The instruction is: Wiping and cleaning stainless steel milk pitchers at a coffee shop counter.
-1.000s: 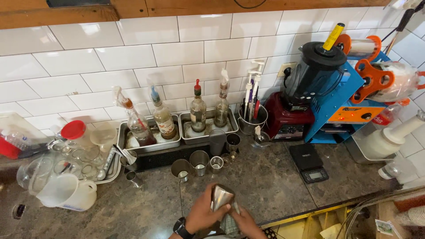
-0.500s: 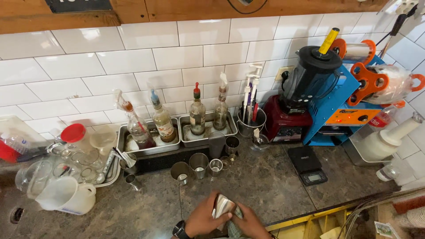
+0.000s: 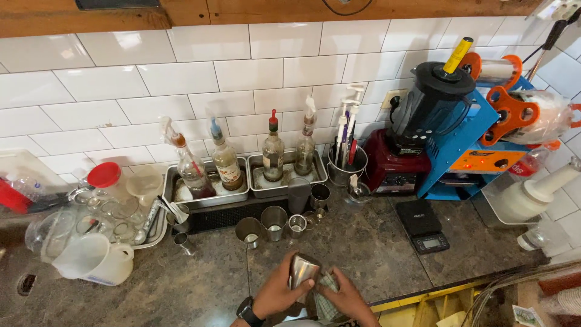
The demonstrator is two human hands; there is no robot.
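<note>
A metal cup point(image 3: 304, 270) is held at the near edge of the dark stone bench point(image 3: 181, 290), directly in front of the row of small steel cups point(image 3: 273, 221) that stands before the two steel trays. The cup is gripped by the left hand point(image 3: 275, 295), whose fingers are wrapped closed around its left side and base; a dark watch point(image 3: 248, 311) is worn on that wrist. The long axis of the cup is upright with a slight lean, its base turned toward the camera and catching the light. The right hand point(image 3: 346, 297) is placed just to the right of the cup, closed on a checked cloth point(image 3: 327, 295) that is pressed against the cup's lower right side. The cup thus lies between the two hands, the left being the one that bears it and the right touching it only through the cloth. Behind the cup, four syrup bottles point(image 3: 272, 150) with pourers are stood in the trays against the white tiled wall. To the right of the cup and further back, a small black scale point(image 3: 423, 225) lies on the bench, with a blender on a red base point(image 3: 417, 133) and a blue sealing machine point(image 3: 478, 142) behind it. To the left of the cup, a white jug point(image 3: 94, 261) and a cluster of clear glass jars point(image 3: 103, 209) are kept near the bench's far left end.
</note>
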